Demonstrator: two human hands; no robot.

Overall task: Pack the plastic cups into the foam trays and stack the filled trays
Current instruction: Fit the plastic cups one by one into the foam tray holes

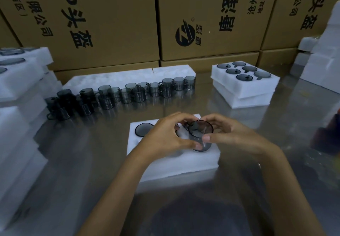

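A white foam tray (176, 164) lies on the table in front of me. One smoky grey cup (144, 129) sits sunk in its far left pocket. Both hands hold a second grey cup (200, 134) upright over the tray's right side. My left hand (165, 138) curls around its left side with the thumb at the base, and my right hand (231, 134) pinches its right wall with thumb and fingers. Whether another cup sits under my left hand is hidden. Several loose grey cups (125, 93) stand in a row farther back.
A stack of two foam trays (244, 90), the top one filled with cups, stands at the back right. More foam trays (22, 81) are piled at the left and far right. A long foam block (128, 75) and cardboard boxes (202, 18) close off the back.
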